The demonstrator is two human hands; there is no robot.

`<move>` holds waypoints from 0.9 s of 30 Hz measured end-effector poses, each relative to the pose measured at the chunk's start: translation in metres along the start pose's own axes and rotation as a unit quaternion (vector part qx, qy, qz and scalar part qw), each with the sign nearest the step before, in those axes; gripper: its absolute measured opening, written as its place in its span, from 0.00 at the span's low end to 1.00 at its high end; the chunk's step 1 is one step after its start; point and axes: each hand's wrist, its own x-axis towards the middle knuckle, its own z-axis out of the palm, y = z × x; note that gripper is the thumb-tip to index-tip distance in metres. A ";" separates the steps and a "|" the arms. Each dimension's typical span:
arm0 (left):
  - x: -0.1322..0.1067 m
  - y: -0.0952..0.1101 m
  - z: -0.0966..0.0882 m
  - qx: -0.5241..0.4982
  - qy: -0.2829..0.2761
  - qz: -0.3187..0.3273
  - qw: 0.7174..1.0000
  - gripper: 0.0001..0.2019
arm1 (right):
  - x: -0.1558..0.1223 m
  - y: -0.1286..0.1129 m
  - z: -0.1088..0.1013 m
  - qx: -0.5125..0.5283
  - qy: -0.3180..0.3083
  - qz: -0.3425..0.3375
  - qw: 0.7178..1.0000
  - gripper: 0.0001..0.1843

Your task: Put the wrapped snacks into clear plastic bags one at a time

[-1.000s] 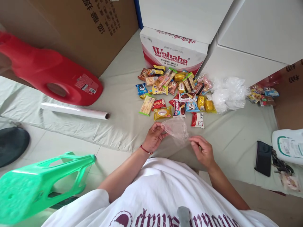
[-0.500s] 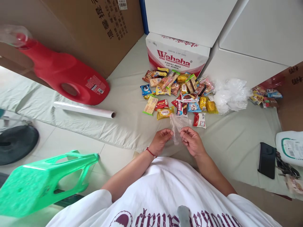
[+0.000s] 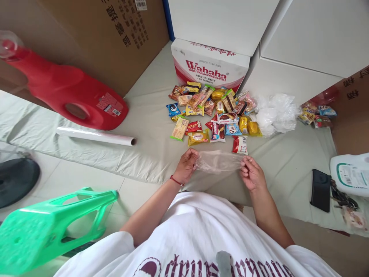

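Plastic bag: the clear bag point(image 3: 219, 161) is drawn out sideways between both hands, over the near part of the cloth, in front of the wearer's shirt point(image 3: 213, 227).
Left hand: the left hand point(image 3: 186, 166) pinches the bag's left end between thumb and fingers; a red bracelet point(image 3: 177, 181) circles the wrist.
Right hand: the right hand point(image 3: 253, 174) grips the other end, fingers curled in, so the bag fills the gap between the two.
Snacks: a loose heap of wrapped snacks point(image 3: 227, 117) lies just beyond the bag; a red and white packet point(image 3: 240, 145) sits nearest its right half.
Behind the heap: a Wahaha water box point(image 3: 210, 71) closes off the far side, with white cabinets (or large boxes, I cannot tell which) point(image 3: 213, 23) above and beside it.
Right side: crumpled clear plastic point(image 3: 278, 113) touches the heap; farther out are more packets point(image 3: 322, 121), a phone point(image 3: 321, 191), keys point(image 3: 344, 199) and a white bottle point(image 3: 353, 173).
Left side: a big red bottle point(image 3: 98, 98) lies against a brown carton point(image 3: 86, 42), a white roll point(image 3: 98, 136) just before it.
Floor: a green stool point(image 3: 29, 227) lies tipped over, well apart from the cloth's point(image 3: 152, 134) snacks.
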 end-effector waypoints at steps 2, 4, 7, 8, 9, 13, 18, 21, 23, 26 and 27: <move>0.000 0.003 -0.008 0.038 -0.006 0.007 0.999 0.25 | 0.003 -0.004 -0.008 -0.038 0.003 -0.037 0.999 0.26; -0.001 0.007 -0.015 0.063 -0.024 -0.010 0.998 0.25 | 0.005 -0.007 -0.014 -0.101 0.004 -0.082 0.991 0.24; 0.001 0.009 -0.020 0.062 -0.048 -0.049 0.996 0.25 | 0.009 -0.008 -0.019 -0.196 0.010 -0.126 0.972 0.23; 0.002 0.009 -0.020 0.058 -0.045 -0.058 0.996 0.26 | 0.010 -0.008 -0.020 -0.210 0.015 -0.136 0.968 0.23; 0.004 0.009 -0.019 0.055 -0.037 -0.065 0.996 0.27 | 0.012 -0.008 -0.020 -0.211 0.020 -0.142 0.967 0.23; 0.013 0.011 -0.019 0.048 -0.009 -0.080 0.996 0.28 | 0.018 -0.008 -0.021 -0.167 0.008 -0.115 0.979 0.23; 0.016 0.015 -0.020 0.026 -0.024 -0.122 0.992 0.29 | 0.002 -0.011 -0.021 -0.334 0.090 -0.290 0.892 0.18; 0.016 0.013 -0.017 0.027 -0.028 -0.138 0.990 0.31 | -0.017 -0.007 -0.007 -0.431 -0.007 -0.404 0.807 0.15; 0.017 0.012 -0.012 0.026 -0.032 -0.142 0.989 0.31 | -0.021 0.001 0.009 -0.495 -0.125 -0.400 0.761 0.17; 0.015 0.010 -0.007 0.018 -0.028 -0.129 0.991 0.31 | -0.012 0.021 0.029 -0.566 -0.184 -0.375 0.711 0.15; 0.012 0.011 -0.006 0.016 -0.022 -0.120 0.992 0.32 | -0.008 0.028 0.034 -0.578 -0.179 -0.370 0.704 0.13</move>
